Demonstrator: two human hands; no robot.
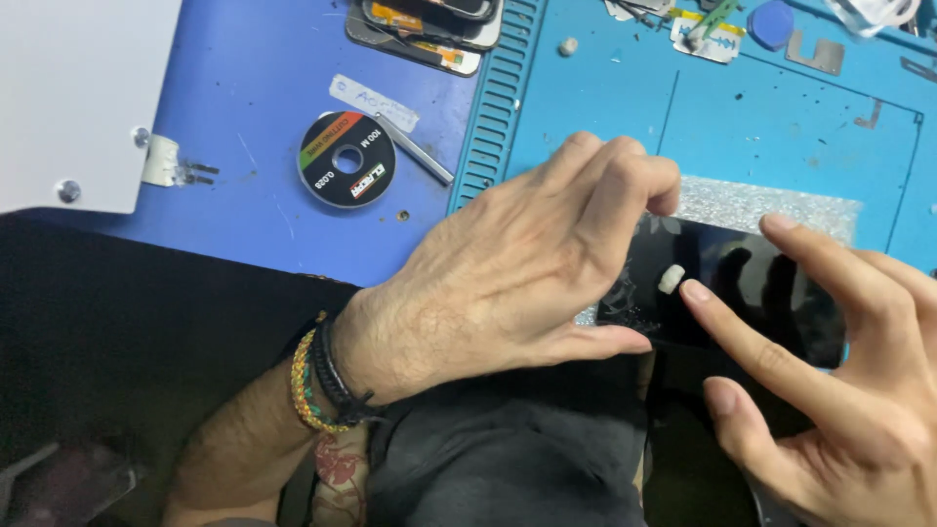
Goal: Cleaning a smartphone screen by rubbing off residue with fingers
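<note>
Nearest me, the right hand (839,390) is spread open, its forefinger tip touching a small white scrap (672,279) on the black glass panel (742,283). The left hand's (508,283) grip pinches the panel's left edge, thumb below, fingers curled over the top. The panel looks thin, stiff, slick and breakable, best held by its edges. Its left end is hidden under that hand. Beyond the grip, a wire spool (346,159) lies on the blue surface (244,195).

A glossy black glass panel (742,283) is mirroring fingers and lying over a glittery silver rough-grained sheet (771,200) on a matt blue rubbery work mat (625,107), beside a shiny black plastic wire spool (346,159) and woven cord bracelets (317,385).
</note>
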